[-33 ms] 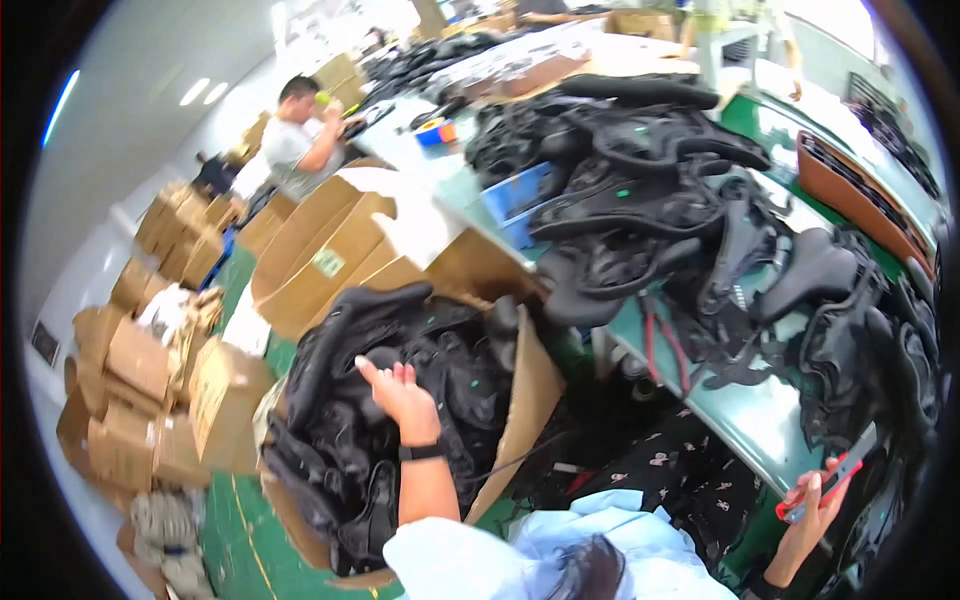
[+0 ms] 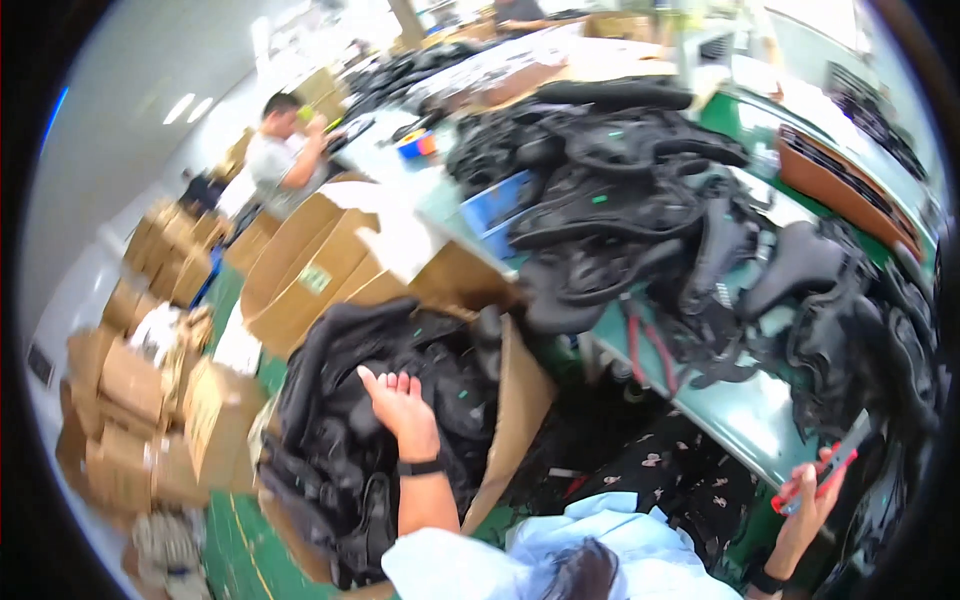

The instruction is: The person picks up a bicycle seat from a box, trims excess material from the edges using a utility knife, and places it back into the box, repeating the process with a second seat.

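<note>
Left hand (image 2: 406, 418), loosely unclenched, hangs over black parts (image 2: 335, 455); right hand (image 2: 810, 508) is clamped on red-handled tool (image 2: 840, 462).

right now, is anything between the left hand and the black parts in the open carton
Nothing visible stands between them: the left hand appears over the black parts, with a wall of the open carton off to its right. Whether the hand touches them, I cannot tell.

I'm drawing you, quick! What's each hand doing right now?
Left hand: open, palm up, nothing seen in it, over the black parts in the carton.
Right hand: closed, holding a red-handled hand tool.
</note>
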{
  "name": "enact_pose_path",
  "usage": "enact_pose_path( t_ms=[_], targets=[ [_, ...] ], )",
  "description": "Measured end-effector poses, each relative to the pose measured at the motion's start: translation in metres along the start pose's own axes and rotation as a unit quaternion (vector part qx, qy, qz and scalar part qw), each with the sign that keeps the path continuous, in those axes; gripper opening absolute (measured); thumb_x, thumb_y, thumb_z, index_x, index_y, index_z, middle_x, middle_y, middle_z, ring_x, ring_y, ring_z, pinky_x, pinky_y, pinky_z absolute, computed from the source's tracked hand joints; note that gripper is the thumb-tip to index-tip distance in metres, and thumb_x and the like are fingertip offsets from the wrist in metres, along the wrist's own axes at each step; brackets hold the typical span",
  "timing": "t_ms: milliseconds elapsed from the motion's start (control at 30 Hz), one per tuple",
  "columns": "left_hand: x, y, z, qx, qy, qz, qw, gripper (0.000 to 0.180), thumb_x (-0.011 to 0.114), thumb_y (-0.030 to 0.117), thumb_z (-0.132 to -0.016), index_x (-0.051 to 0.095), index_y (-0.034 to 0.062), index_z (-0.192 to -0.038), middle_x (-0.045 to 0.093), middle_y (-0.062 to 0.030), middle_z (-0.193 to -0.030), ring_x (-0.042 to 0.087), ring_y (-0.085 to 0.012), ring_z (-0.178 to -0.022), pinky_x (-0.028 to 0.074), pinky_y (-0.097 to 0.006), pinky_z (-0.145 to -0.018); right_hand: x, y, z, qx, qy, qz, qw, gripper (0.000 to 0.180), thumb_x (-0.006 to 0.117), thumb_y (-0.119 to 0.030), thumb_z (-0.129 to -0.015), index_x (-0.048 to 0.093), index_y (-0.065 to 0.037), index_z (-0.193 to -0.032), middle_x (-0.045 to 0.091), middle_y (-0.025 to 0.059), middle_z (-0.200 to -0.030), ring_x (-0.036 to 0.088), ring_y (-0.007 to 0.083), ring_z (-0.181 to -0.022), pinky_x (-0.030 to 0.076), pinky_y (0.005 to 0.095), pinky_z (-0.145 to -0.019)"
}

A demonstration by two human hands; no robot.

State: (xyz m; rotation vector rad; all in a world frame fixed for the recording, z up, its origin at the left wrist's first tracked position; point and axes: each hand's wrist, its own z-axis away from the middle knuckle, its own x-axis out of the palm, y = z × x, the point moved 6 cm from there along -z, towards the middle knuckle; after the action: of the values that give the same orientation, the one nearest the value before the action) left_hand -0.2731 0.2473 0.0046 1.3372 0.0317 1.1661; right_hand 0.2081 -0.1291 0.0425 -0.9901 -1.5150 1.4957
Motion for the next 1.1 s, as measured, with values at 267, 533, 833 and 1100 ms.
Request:
enact_pose_path(
  t_ms=[267,533,833,1100],
  targets=[
    [0.119,-0.099,0.280,-0.259,-0.658,-0.166,0.687,0.010,0.059,0.013,-0.094,0.055,0.0050,-0.099,0.053,-0.0007,-0.087,0.052,-0.0097,-0.077,0.043,-0.024,-0.068,0.020,0.011,-0.023,0.059,-0.059,-0.081,0.993,0.037,0.063,-0.012,-0.089,0.044,-0.003,-0.120,0.063,0.0083,-0.081,0.061,0.0129,-0.061,0.051,0.0245,-0.056],
    [0.246,-0.231,0.408,0.454,-0.683,-0.363,0.443,0.060,0.072,0.017,-0.076,0.044,0.0003,-0.127,0.058,-0.0201,-0.111,0.057,-0.0370,-0.103,0.044,-0.044,-0.093,-0.001,0.035,-0.028,0.039,-0.008,-0.096,0.995,0.030,0.062,-0.008,-0.090,0.046,-0.001,-0.114,0.064,0.0102,-0.078,0.064,0.0149,-0.061,0.052,0.0264,-0.055],
    [0.286,-0.291,0.365,0.175,-0.653,-0.522,0.521,0.069,0.076,0.024,-0.073,0.041,-0.0027,-0.127,0.061,-0.0260,-0.114,0.061,-0.0387,-0.104,0.046,-0.043,-0.094,0.005,0.035,-0.027,0.047,-0.019,-0.047,0.998,0.032,0.066,-0.012,-0.087,0.050,0.000,-0.112,0.066,0.0078,-0.077,0.066,0.0135,-0.064,0.053,0.0261,-0.056],
    [0.154,-0.196,0.412,-0.441,-0.639,-0.188,0.602,0.036,0.058,0.007,-0.091,0.049,-0.0008,-0.125,0.058,-0.0126,-0.122,0.058,-0.0256,-0.112,0.047,-0.045,-0.099,0.001,0.030,-0.020,0.073,-0.046,-0.143,0.986,0.043,0.064,-0.019,-0.089,0.040,-0.003,-0.121,0.064,0.0146,-0.091,0.066,0.0206,-0.063,0.053,0.0281,-0.053]
  ],
)
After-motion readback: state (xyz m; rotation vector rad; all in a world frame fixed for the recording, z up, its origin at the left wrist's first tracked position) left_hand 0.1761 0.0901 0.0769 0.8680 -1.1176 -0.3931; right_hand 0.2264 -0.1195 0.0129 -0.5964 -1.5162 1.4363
